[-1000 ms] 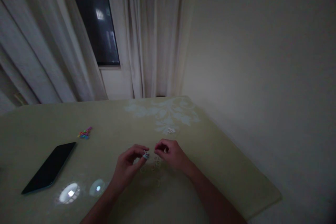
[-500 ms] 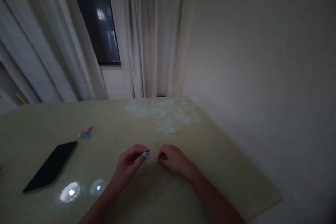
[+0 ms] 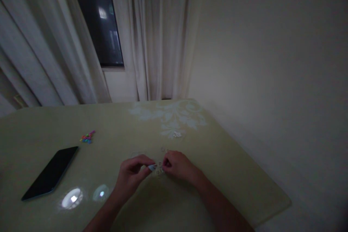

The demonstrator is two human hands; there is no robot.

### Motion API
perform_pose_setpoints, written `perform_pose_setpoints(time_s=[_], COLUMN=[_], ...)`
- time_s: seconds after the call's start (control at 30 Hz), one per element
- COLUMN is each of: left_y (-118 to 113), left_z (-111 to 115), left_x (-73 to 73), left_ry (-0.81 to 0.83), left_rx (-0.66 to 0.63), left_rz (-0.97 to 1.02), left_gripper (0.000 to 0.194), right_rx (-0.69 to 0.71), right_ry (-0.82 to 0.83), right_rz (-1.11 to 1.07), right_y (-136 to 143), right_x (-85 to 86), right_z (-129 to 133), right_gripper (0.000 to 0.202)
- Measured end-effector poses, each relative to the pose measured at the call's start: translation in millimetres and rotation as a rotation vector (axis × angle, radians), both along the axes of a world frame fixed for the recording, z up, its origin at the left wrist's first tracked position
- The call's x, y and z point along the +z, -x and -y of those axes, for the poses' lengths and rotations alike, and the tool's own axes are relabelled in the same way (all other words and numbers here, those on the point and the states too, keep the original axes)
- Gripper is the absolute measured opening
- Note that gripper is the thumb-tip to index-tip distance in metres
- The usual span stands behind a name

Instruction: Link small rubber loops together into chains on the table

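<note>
My left hand (image 3: 136,172) is closed in a pinch, thumb against index finger. A small pale, bluish-white piece (image 3: 152,167) shows at its fingertips; its kind is too small to make out. Close by on the right, my right hand (image 3: 178,165) has its fingers curled and pressed together, and whatever they hold is hidden. The fingertips of both hands nearly meet just above the table. Between and below them lie several small, pale, ring-like loops (image 3: 158,172), and another pale loop (image 3: 163,149) lies just beyond the right hand.
A dark tablet-like slab (image 3: 51,172) lies on the table (image 3: 114,123) at left. Behind it sits a pile of small multicoloured pieces (image 3: 87,137). Small white pieces (image 3: 177,134) lie farther back, near a white floral pattern. A wall borders the table on the right; curtains hang behind.
My left hand has moved slightly down and toward the right hand, bringing the pale piece nearer to it. My right hand has barely moved. The view has shifted slightly.
</note>
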State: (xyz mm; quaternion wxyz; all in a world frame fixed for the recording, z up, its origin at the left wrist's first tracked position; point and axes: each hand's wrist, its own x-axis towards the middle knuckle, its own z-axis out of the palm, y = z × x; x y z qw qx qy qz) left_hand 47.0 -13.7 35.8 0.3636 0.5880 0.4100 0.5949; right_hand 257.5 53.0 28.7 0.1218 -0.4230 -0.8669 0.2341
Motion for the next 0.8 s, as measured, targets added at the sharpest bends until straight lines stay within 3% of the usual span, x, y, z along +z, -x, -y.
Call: perform_pose_setpoints(time_s=[0.27, 0.47, 0.6, 0.8], left_y=[-1, 1, 0, 0], left_z=[1, -2, -3, -4], left_x=[-2.2, -11.6, -11.2, -11.8], left_ry=[0.162, 0.226, 0.230, 0.252], left_rx=[-0.161, -0.131, -0.124, -0.105], left_rz=[0.091, 0.277, 0.378, 0.363], left_gripper=[0.019, 0.019, 0.021, 0.023], right_rx=[0.056, 0.057, 0.059, 0.058], right_ry=[-0.065, 0.031, 0.099, 0.022], right_rz=[0.015, -0.077, -0.056, -0.080], right_y=[-4, -6, -4, -4], right_x=[-2.0, -0.7, 1.7, 4.6], right_z=[0, -5, -3, -1], right_gripper=[0.002, 0.011, 0.006, 0.007])
